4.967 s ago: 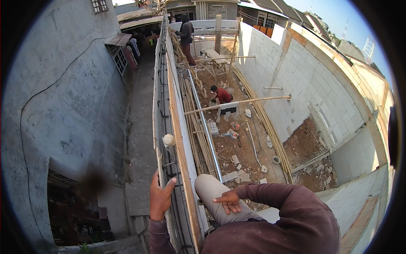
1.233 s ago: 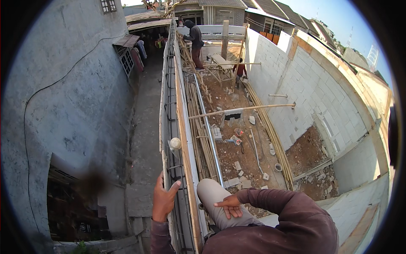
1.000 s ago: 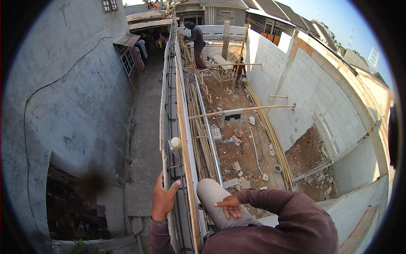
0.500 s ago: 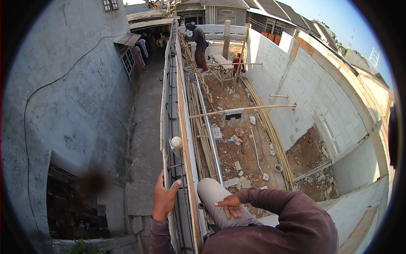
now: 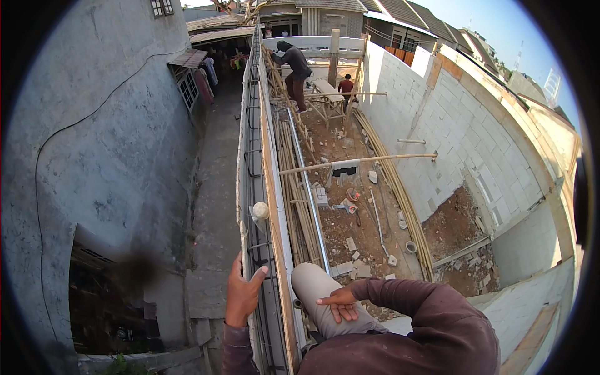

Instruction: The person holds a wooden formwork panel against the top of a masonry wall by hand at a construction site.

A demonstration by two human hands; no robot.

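Observation:
My left hand (image 5: 244,292) is closed over the edge of the thin outer formwork board (image 5: 244,250), with the thumb on the inner side and the fingers outside. Long dark steel bars (image 5: 257,181) run inside the narrow trough between this board and the inner board (image 5: 278,250). A pale round-ended object (image 5: 260,210) sits across the trough ahead of my hand. My right hand (image 5: 340,304) lies on my grey-trousered thigh (image 5: 319,289), fingers stretched out and holding nothing.
A wooden pole (image 5: 359,164) spans from the trough toward the white block wall (image 5: 456,125). Bamboo poles (image 5: 297,200), rubble and a bucket (image 5: 410,248) lie below on the right. Left is a lower alley (image 5: 215,187). Two people (image 5: 294,65) are farther off.
The far person in dark clothes has straightened and shifted slightly. Another person in red has risen into fuller view behind the trestle. My hands have not visibly moved.

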